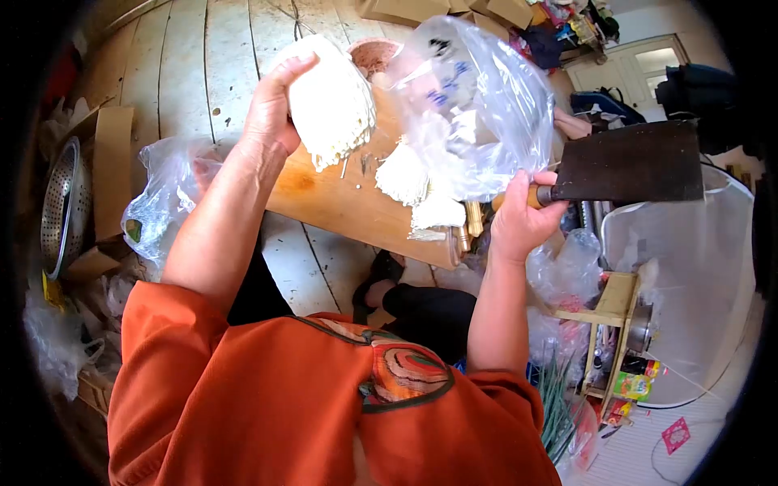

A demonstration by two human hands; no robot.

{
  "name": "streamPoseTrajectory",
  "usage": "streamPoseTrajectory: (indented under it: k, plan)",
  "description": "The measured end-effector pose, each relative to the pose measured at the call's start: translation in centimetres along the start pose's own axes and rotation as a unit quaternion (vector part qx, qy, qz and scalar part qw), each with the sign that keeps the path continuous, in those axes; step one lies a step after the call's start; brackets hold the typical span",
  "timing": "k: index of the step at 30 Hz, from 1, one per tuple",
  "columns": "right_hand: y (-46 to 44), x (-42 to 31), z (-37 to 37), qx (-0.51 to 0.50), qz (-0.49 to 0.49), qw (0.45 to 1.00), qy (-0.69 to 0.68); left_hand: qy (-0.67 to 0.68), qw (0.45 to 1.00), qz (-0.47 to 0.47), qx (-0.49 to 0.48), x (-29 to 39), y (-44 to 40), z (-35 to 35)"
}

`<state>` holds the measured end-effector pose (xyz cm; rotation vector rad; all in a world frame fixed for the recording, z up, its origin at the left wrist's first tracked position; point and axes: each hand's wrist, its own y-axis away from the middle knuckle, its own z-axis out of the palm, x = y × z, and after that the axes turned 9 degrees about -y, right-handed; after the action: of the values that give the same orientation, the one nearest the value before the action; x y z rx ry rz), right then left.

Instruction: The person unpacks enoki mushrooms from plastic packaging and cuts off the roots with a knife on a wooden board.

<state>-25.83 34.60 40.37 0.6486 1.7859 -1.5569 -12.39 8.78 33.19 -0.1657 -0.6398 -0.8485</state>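
Note:
My left hand (271, 105) grips a thick white bunch of enoki mushrooms (332, 101), lifted over the left part of a wooden board (324, 206). Its fine strands point down toward the wood. In my right hand (525, 219) is the wooden handle of a cleaver (632, 162), whose broad dark blade points right. A large clear plastic bag (502, 97) with blue print stands up just beyond that hand; whether my fingers also touch it I cannot tell. Smaller enoki clumps (403, 174) and a cut white piece (438, 212) lie on the board's right side.
A pinkish bowl (374, 55) stands behind the board. Left are a metal colander (65, 206), a cardboard box (113, 170) and a plastic bag (170, 190). On the right are a small wooden rack (612, 304), green onions (555, 405) and a large translucent container (689, 275).

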Motion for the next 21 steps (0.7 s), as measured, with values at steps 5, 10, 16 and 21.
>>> streamPoseTrajectory:
  k: [5, 10, 16, 21]
  plan:
    - [2.3, 2.3, 2.6, -0.204, -0.049, 0.965, 0.159, -0.021, 0.992, 0.058, 0.112, 0.1, -0.2, -0.7]
    - [9.4, 11.1, 4.0, -0.308, 0.138, 0.929, 0.152, 0.052, 0.966, 0.168, 0.191, 3.4, -0.5, -3.6]
    - [12.4, 12.4, 4.9, -0.38, 0.143, 0.89, 0.209, 0.058, 0.953, 0.201, 0.218, 5.6, -0.3, -4.8]
    - [13.3, 12.8, 4.8, -0.451, 0.066, 0.859, 0.234, 0.025, 0.952, 0.196, 0.236, 5.4, -0.5, -4.3]
